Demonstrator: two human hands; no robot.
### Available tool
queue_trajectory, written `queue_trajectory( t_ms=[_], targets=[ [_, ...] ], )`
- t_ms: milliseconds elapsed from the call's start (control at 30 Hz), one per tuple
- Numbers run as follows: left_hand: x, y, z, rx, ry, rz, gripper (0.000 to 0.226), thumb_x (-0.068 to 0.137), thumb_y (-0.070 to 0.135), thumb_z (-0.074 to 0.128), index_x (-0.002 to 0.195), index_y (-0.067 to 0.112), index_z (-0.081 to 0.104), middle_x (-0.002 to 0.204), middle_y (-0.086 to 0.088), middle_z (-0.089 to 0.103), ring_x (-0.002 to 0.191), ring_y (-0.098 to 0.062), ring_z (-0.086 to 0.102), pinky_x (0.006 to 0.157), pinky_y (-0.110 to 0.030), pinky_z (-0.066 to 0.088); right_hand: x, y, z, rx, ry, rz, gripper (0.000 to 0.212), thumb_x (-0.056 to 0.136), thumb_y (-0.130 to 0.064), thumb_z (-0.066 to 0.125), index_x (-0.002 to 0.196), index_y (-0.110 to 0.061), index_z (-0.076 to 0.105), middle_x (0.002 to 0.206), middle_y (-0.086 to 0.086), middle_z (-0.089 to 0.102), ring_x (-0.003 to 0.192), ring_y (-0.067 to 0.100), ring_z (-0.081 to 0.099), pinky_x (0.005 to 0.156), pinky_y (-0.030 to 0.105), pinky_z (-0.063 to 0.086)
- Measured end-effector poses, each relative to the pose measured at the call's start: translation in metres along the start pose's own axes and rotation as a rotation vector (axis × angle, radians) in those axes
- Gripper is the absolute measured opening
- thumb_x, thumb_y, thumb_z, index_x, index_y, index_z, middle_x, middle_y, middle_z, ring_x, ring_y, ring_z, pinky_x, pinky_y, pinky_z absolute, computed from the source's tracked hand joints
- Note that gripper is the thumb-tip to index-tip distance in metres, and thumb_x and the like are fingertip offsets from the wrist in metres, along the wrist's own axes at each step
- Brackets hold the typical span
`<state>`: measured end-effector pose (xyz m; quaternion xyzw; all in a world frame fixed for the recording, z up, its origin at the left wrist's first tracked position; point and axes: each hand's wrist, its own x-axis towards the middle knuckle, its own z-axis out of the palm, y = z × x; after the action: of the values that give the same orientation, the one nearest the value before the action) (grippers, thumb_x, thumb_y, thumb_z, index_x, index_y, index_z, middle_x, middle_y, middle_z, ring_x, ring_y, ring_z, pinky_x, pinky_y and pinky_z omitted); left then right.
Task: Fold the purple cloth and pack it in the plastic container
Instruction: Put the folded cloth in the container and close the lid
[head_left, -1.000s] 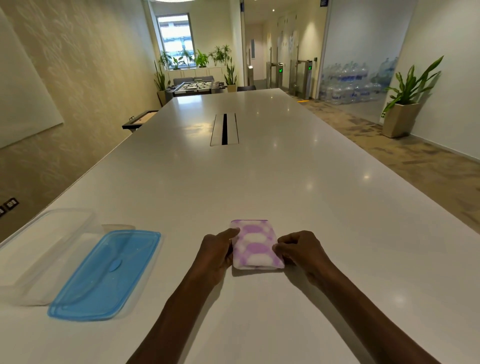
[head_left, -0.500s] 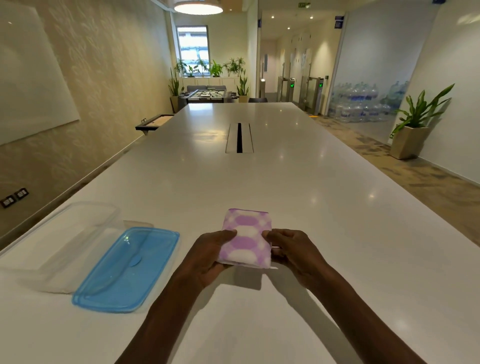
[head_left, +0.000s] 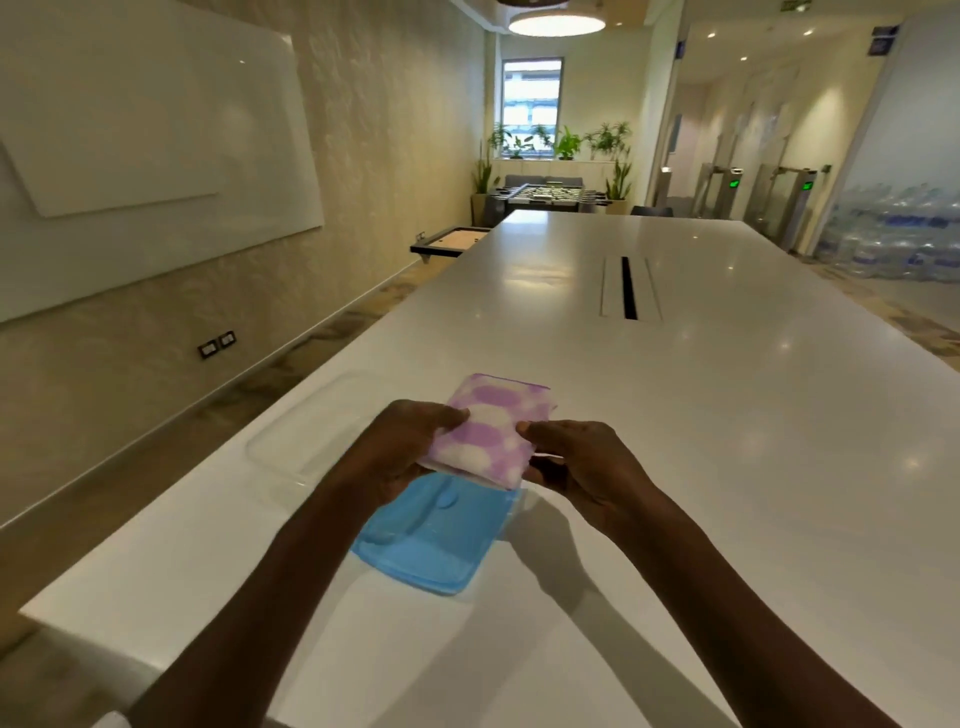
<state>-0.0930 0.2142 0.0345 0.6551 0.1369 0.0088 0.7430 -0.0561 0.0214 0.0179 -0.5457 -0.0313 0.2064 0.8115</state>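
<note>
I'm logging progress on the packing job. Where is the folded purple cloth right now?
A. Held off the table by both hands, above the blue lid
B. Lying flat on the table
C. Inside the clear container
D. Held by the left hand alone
A: the left hand and right hand grip opposite sides of the purple cloth, raised over the blue lid; the clear container holds nothing.

Bright indoor room, lit by round ceiling lamp (head_left: 556, 22) & far window (head_left: 532, 101). Glare spots on white table (head_left: 727, 415). Soft arm shadows. Wide-angle bending at edges; slight blur, maybe motion.
</note>
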Motion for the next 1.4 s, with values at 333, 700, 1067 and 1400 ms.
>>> queue_trajectory(
  t_ms=[333,700,1067,1400],
  targets=[
    [0.045,0.030,-0.146,0.987,0.580,0.422,0.027,0.092,0.010,0.046,0.073,0.002,0.063,0.078,-0.019,0.068,0.077,-0.036,0.062,0.067,-0.036,0.040,0.069,0.021,0.128,-0.136,0.020,0.013,0.042,0.079,0.004,0.074,0.116,0.008,0.053,0.107,0.030,0.067,0.080,0.034,0.073,0.065,0.037,0.063],
    [0.072,-0.010,-0.176,1.213,0.515,0.499,0.026,0.093,0.008,0.043,0.078,-0.003,0.061,0.087,-0.029,0.068,0.081,-0.046,0.063,0.066,-0.040,0.044,0.120,0.048,0.185,-0.742,0.098,-0.040,0.073,0.080,-0.003,0.073,0.135,-0.009,0.024,0.115,0.017,0.056,0.099,0.036,0.065,0.085,0.048,0.059],
    [0.081,-0.018,-0.176,1.073,0.481,0.340,0.031,0.097,0.013,0.043,0.108,-0.003,0.067,0.108,-0.020,0.072,0.089,-0.034,0.067,0.082,-0.043,0.056,0.142,0.068,0.203,-1.231,0.049,0.031,0.084,0.091,-0.014,0.062,0.146,0.011,0.003,0.119,0.022,0.064,0.095,0.031,0.069,0.081,0.029,0.057],
    [0.083,-0.017,-0.177,1.107,0.460,0.326,0.032,0.098,0.016,0.041,0.102,0.000,0.068,0.110,-0.019,0.071,0.089,-0.034,0.066,0.079,-0.042,0.055,0.138,0.044,0.191,-1.635,-0.229,-0.538,0.010,0.086,-0.004,0.067,0.081,0.004,0.066,0.061,0.002,0.058,0.051,0.018,0.062,0.040,0.014,0.030]
  ],
)
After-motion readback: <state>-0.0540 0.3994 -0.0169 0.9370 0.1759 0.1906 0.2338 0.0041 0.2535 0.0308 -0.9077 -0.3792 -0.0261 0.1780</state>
